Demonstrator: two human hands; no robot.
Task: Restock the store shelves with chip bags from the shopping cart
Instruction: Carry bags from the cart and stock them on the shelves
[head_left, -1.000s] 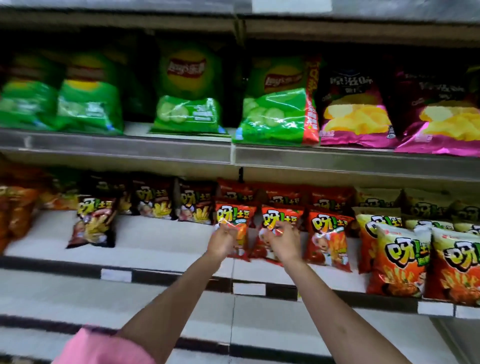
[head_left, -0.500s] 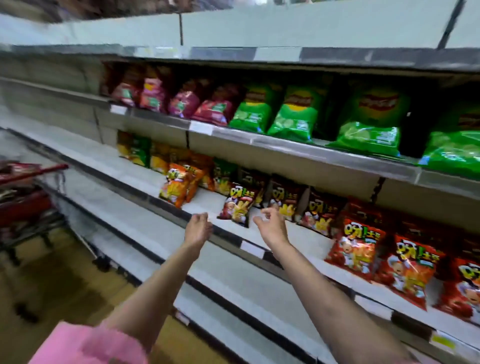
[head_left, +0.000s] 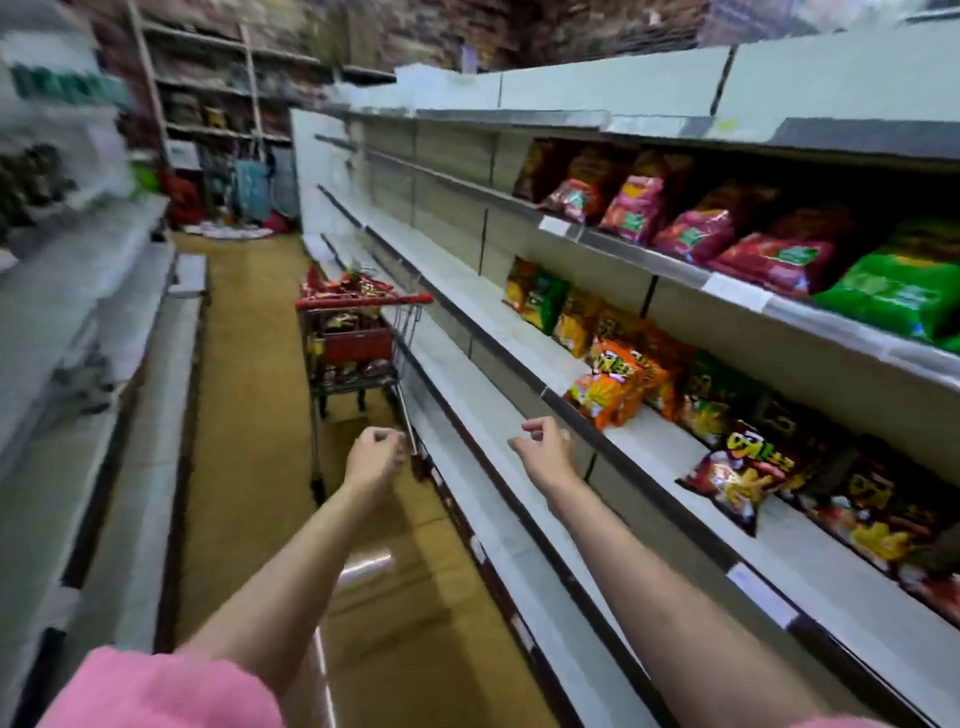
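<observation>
Facing shopping cart (head_left: 358, 332) now, both hands off shelf (head_left: 649, 441)

Two bare forearms reach out from short pink sleeves (head_left: 156, 691), soft and fuzzy-looking at the cuff

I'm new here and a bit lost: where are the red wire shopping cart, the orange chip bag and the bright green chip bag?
red wire shopping cart (head_left: 363, 300), head view, red handle bar
orange chip bag (head_left: 605, 382), head view, front face
bright green chip bag (head_left: 891, 291), head view, front face
</observation>
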